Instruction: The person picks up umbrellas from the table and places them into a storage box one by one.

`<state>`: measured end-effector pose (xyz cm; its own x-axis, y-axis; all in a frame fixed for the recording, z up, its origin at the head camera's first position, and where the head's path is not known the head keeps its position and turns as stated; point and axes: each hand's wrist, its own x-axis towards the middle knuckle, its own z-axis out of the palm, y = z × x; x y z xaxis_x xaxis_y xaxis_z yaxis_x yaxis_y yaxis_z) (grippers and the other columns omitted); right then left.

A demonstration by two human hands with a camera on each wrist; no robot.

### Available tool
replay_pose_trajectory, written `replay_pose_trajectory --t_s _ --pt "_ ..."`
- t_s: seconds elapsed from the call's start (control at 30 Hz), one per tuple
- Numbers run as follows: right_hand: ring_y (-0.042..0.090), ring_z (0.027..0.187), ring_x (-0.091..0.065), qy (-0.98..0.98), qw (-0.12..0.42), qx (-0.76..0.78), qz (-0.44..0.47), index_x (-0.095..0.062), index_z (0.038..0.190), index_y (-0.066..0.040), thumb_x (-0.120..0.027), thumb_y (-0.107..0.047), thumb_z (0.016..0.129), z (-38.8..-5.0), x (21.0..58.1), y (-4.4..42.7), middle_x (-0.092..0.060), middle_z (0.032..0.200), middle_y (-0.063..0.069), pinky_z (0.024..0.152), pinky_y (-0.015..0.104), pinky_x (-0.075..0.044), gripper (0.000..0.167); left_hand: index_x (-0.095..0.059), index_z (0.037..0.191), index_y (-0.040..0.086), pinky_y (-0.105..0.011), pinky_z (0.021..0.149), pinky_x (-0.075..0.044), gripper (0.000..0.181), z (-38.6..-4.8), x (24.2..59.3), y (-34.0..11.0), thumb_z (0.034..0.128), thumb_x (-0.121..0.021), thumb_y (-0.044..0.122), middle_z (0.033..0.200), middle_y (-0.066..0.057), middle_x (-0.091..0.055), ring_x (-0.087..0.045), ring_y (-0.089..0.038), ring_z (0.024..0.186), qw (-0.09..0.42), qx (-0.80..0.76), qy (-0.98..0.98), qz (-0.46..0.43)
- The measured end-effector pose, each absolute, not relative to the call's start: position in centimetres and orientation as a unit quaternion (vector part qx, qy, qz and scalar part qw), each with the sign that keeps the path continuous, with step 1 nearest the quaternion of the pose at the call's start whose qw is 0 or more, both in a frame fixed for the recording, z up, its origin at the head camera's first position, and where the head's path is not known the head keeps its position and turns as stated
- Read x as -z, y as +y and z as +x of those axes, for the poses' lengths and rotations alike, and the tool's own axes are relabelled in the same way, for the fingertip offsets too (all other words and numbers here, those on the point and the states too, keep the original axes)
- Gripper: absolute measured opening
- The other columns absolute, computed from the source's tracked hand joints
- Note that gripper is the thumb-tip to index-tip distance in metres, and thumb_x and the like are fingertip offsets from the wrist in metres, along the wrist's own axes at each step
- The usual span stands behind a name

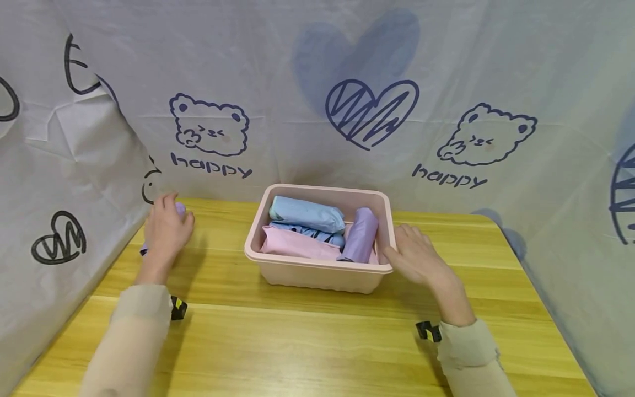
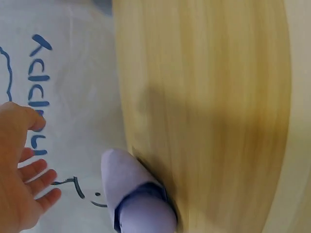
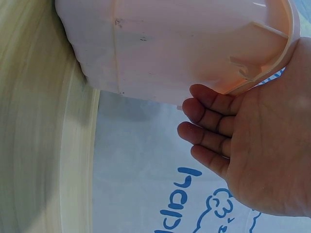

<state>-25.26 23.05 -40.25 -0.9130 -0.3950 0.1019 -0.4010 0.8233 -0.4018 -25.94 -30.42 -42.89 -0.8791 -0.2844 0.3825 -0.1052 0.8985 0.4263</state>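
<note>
A pink plastic bin [image 1: 317,271] stands on the table, holding a light-blue roll [image 1: 307,214], a blue dark-patterned roll [image 1: 327,238], a pink bundle [image 1: 300,244] and a purple roll [image 1: 361,234] of cloth-like material. My right hand [image 1: 416,253] holds the bin's right rim; its thumb lies over the rim, and its fingers [image 3: 209,133] are below it on the outside. At the table's far left, my left hand [image 1: 167,223] is over another purple roll [image 2: 121,177] with a dark edge. In the left wrist view, thumb and fingers are spread apart, with a gap to that roll.
The wooden table [image 1: 238,342] ends at the back and left against a white hanging cloth [image 1: 283,132] printed with hearts, bears and lettering. Black-and-yellow pieces [image 1: 179,307] are at both cuffs.
</note>
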Motion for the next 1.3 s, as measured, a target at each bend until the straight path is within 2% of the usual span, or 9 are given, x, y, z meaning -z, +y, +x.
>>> replay_pose_trajectory --t_s 0.2,0.43,0.5,0.73,0.87,0.97,1.13,1.3 --pt "0.036 0.114 -0.048 -0.955 0.010 -0.212 0.207 -0.056 0.129 0.003 -0.044 -0.034 0.101 -25.3 40.2 23.1 -0.057 0.121 0.017 0.097 0.054 -0.038 0.047 -0.034 0.149 -0.014 -0.071 0.102 -0.034 0.068 -26.6 43.2 -32.6 0.1012 -0.052 0.031 0.143 -0.043 -0.036 -0.038 -0.059 0.124 0.161 0.175 -0.963 0.125" --pt "0.036 0.113 -0.048 -0.955 0.010 -0.213 0.205 -0.056 0.130 0.003 -0.044 -0.034 0.101 -25.4 40.1 23.2 -0.057 0.121 0.017 0.097 0.054 -0.038 0.048 -0.021 0.151 -0.020 -0.072 0.110 -0.025 0.087 -27.3 43.3 -34.8 0.1035 -0.044 0.049 0.145 -0.051 -0.026 -0.027 -0.066 0.132 0.073 0.176 -0.970 0.151" --pt "0.036 0.113 -0.048 -0.955 0.010 -0.212 0.206 -0.056 0.128 0.002 -0.045 -0.034 0.101 -25.4 40.1 23.1 -0.057 0.121 0.017 0.098 0.054 -0.038 0.047 -0.018 0.150 -0.022 -0.072 0.109 -0.025 0.091 -27.4 43.5 -35.3 0.1037 -0.041 0.052 0.142 -0.052 -0.026 -0.027 -0.066 0.130 0.047 0.178 -0.971 0.155" --pt "0.036 0.111 -0.048 -0.954 0.014 -0.213 0.211 -0.057 0.126 0.002 -0.047 -0.030 0.100 -25.4 40.3 22.9 -0.058 0.120 0.017 0.096 0.054 -0.039 0.042 -0.023 0.141 -0.028 -0.070 0.095 -0.038 0.090 -27.3 44.4 -36.9 0.1023 -0.039 0.052 0.121 -0.047 -0.035 -0.038 -0.057 0.108 -0.009 0.187 -0.967 0.175" --pt "0.035 0.112 -0.048 -0.954 0.010 -0.215 0.208 -0.056 0.132 0.003 -0.047 -0.031 0.101 -25.3 40.3 22.9 -0.058 0.122 0.017 0.098 0.053 -0.038 0.046 -0.024 0.141 -0.028 -0.068 0.088 -0.043 0.095 -27.0 44.8 -37.1 0.1013 -0.035 0.058 0.122 -0.047 -0.034 -0.039 -0.055 0.106 -0.043 0.210 -0.957 0.196" --pt "0.035 0.113 -0.049 -0.953 0.011 -0.217 0.210 -0.056 0.132 0.003 -0.047 -0.031 0.101 -25.2 40.3 22.9 -0.058 0.122 0.017 0.099 0.054 -0.039 0.047 -0.022 0.143 -0.026 -0.068 0.086 -0.044 0.098 -26.9 45.2 -37.0 0.1008 -0.031 0.062 0.126 -0.049 -0.031 -0.038 -0.055 0.107 -0.054 0.218 -0.952 0.209" --pt "0.036 0.113 -0.050 -0.952 0.014 -0.221 0.212 -0.056 0.132 0.003 -0.047 -0.030 0.101 -25.0 40.2 23.0 -0.059 0.121 0.017 0.098 0.055 -0.039 0.046 -0.020 0.145 -0.023 -0.063 0.078 -0.047 0.092 -26.9 46.1 -36.8 0.1028 -0.032 0.058 0.127 -0.049 -0.032 -0.042 -0.053 0.102 -0.042 0.225 -0.947 0.223" --pt "0.036 0.113 -0.051 -0.951 0.016 -0.221 0.214 -0.056 0.133 0.003 -0.045 -0.031 0.102 -25.1 39.9 23.0 -0.059 0.122 0.017 0.098 0.055 -0.039 0.047 -0.019 0.145 -0.023 -0.063 0.081 -0.046 0.088 -27.1 46.8 -36.9 0.1039 -0.033 0.054 0.126 -0.048 -0.034 -0.043 -0.054 0.104 -0.031 0.223 -0.950 0.218"
